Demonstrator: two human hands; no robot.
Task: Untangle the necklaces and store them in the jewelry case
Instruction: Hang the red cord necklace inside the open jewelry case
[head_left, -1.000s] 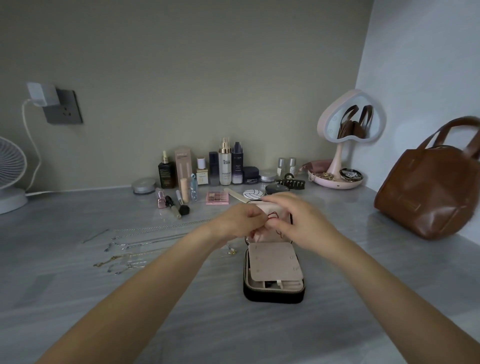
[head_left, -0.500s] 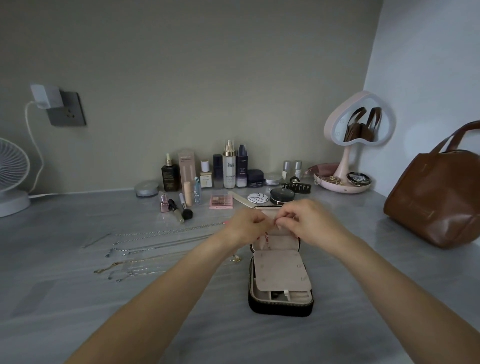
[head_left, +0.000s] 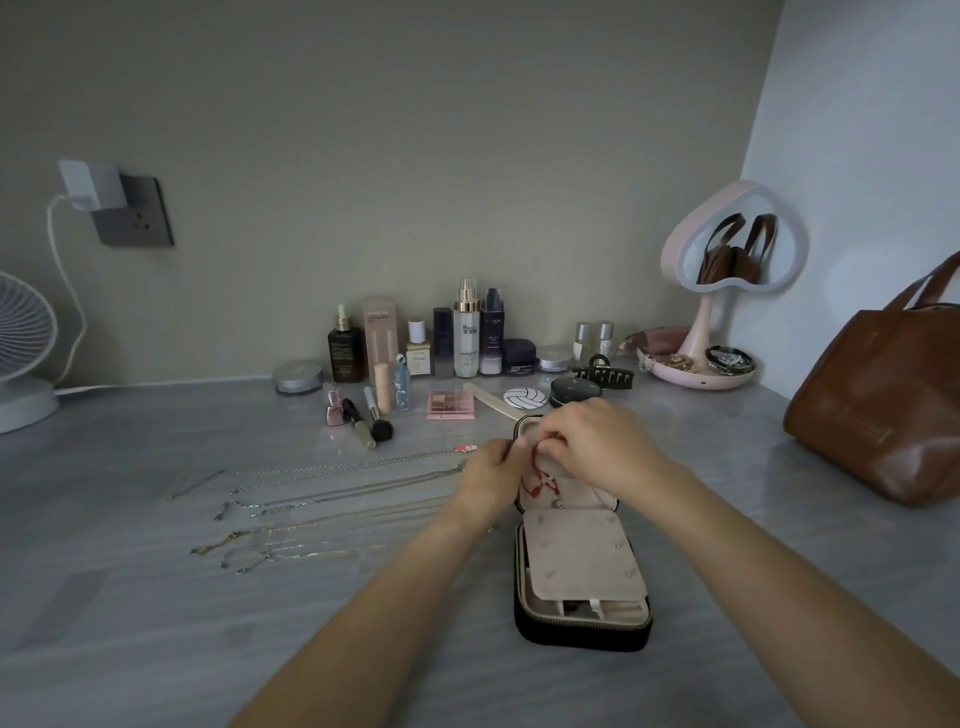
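Observation:
A black jewelry case with a pale pink lining lies open on the grey table, its lid half pointing away from me. Both hands meet over that lid half. My left hand and my right hand pinch the top of a red necklace, which hangs down against the lid's lining. Several silver and gold necklaces lie stretched out in rows on the table left of the case. A beige flap covers the case's near half.
Cosmetic bottles, a pink palette and brushes stand along the back wall. A heart-shaped pink mirror with a jewelry dish stands at the back right. A brown leather bag sits at the right, a white fan at the left.
The view has tilted, so the case sits lower in frame. My hands stay together over the lid half, and the red necklace now hangs visibly below them.

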